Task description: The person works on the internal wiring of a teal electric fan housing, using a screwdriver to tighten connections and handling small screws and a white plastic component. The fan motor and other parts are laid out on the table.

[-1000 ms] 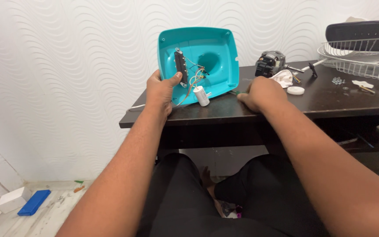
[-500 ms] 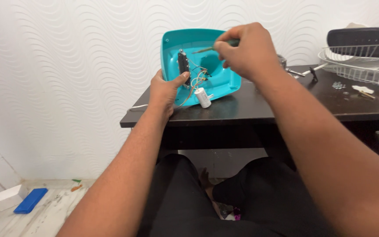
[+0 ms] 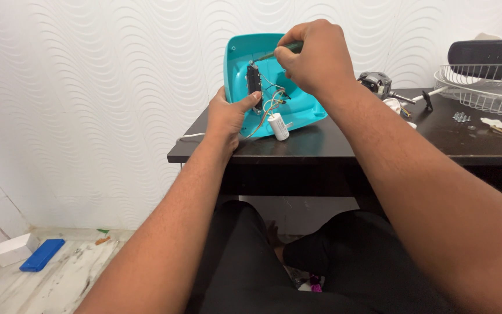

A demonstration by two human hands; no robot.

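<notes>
At the upper centre of the frame, the left hand (image 3: 228,116) braces the teal housing (image 3: 236,58) upright on the counter (image 3: 332,145) while the right hand (image 3: 312,55) grips a screwdriver (image 3: 271,54), best kept square to the screw and the housing steady.

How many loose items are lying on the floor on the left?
4 visible: a white rectangular block, a flat blue rectangular piece beside it, and small green and orange scraps by the wall. The person's left arm may hide others.
</notes>
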